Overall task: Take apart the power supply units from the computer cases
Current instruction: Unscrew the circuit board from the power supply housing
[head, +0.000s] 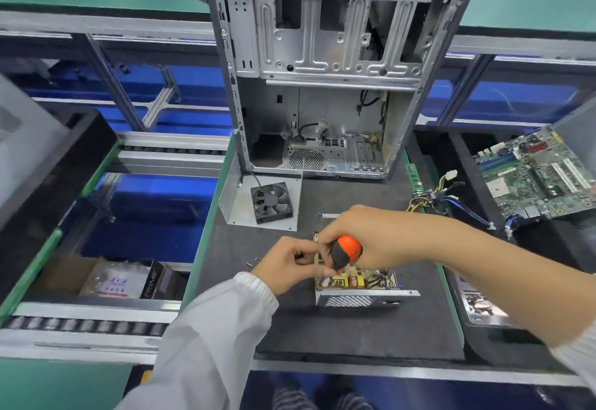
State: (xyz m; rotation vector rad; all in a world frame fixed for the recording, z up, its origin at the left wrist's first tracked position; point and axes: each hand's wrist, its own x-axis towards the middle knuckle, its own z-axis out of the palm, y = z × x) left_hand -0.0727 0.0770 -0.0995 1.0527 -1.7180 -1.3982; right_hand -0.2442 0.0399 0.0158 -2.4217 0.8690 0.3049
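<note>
An opened power supply unit lies on the dark mat, its circuit board exposed and its perforated metal wall facing me. My right hand grips an orange and black screwdriver over the unit's left side. My left hand is beside it, fingers curled and pinching at the screwdriver's lower part; the tip is hidden. The emptied grey computer case stands upright behind. A loose black fan lies on a metal cover plate in front of the case.
A wire bundle trails right of the unit. A green motherboard rests at the right. Small screws lie on the mat near my left hand. Boxes sit low at the left, beside roller conveyor rails.
</note>
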